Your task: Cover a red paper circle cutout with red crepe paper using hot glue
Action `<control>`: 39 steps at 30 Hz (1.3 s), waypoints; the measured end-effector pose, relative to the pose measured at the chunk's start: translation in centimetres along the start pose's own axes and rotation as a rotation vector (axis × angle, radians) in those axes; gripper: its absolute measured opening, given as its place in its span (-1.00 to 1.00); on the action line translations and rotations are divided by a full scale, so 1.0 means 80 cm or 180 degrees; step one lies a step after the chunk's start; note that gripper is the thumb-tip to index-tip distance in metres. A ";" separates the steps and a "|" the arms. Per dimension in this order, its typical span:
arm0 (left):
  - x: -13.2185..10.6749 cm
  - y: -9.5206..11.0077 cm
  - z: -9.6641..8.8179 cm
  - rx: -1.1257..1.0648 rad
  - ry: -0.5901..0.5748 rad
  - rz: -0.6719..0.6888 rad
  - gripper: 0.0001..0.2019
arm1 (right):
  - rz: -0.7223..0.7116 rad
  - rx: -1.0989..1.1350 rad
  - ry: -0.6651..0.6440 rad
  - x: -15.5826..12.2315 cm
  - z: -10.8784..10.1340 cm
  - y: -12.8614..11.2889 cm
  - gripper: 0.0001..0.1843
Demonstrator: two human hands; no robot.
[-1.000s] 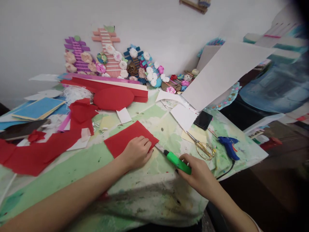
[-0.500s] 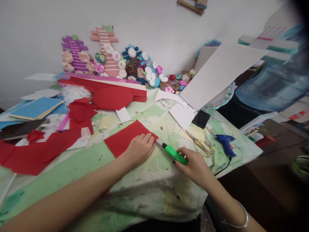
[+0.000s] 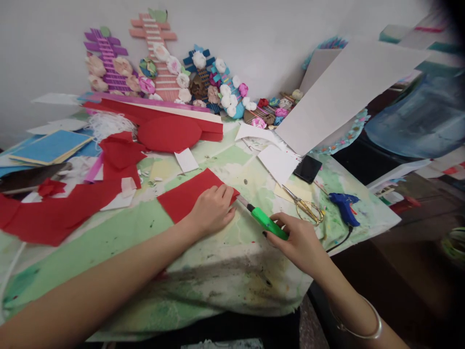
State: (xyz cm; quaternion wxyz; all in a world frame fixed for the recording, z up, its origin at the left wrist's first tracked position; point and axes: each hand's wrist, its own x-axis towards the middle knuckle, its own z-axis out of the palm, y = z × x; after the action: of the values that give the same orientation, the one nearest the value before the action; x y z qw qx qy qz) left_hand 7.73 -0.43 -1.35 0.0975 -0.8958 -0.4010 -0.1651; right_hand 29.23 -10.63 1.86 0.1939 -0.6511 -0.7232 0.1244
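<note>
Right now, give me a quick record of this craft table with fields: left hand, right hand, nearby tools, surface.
Left hand: pressed down on the red paper sheet
Right hand: grip closed around the green cutter, blade tip by the sheet's right corner
Nearby tools: gold scissors and blue glue gun, both right of the cutter
Surface: paint-stained table cover
Far edge: paper-flower crafts

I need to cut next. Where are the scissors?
Head view, right side: the scissors lie between the green knife and the glue gun.
</note>
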 end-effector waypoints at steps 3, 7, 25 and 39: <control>-0.001 0.002 0.001 0.0064 0.0092 0.0017 -0.68 | 0.0024 0.0069 0.0032 0.000 -0.002 -0.001 -0.81; -0.005 0.003 0.001 0.0299 -0.0017 0.0179 -0.74 | 0.0047 0.0029 -0.0022 0.001 -0.004 -0.003 -0.82; -0.010 -0.004 -0.004 0.0293 -0.0156 0.0084 -0.79 | -0.0049 -0.0544 -0.0175 0.013 0.008 0.004 -0.73; -0.011 -0.023 -0.010 -0.0099 -0.0171 0.0655 -0.84 | -0.0004 -0.0483 -0.0001 0.027 0.013 0.016 -0.78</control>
State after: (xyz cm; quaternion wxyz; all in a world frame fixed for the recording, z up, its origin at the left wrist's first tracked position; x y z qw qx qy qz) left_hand 5.67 -0.05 -0.86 0.0892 -0.9377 -0.3067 -0.1363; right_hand 29.75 -8.22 0.61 0.1439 -0.6634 -0.7310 0.0692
